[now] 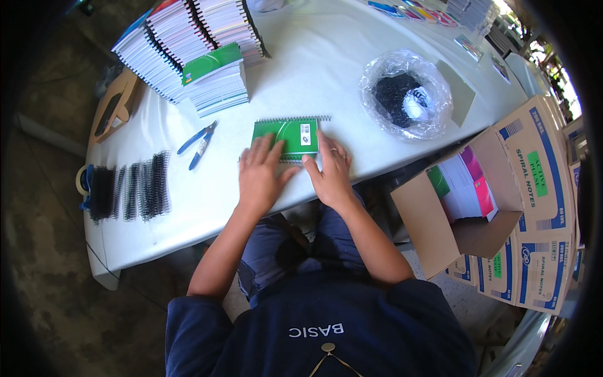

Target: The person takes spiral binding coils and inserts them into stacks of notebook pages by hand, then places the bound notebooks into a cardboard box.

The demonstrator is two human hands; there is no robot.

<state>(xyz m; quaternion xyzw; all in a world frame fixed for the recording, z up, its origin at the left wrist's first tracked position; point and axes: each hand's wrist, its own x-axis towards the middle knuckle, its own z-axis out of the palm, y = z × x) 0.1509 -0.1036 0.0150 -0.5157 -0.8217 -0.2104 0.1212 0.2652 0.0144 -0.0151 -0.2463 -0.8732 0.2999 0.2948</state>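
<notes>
Green spiral notebook (286,136) lies flat near the desk (326,69) front edge; left hand (259,176) and right hand (331,168) press it with fingers spread, gripping nothing; risk: uneven pressure may skew the covers or snag the wire coil at its 12 o'clock edge.
</notes>
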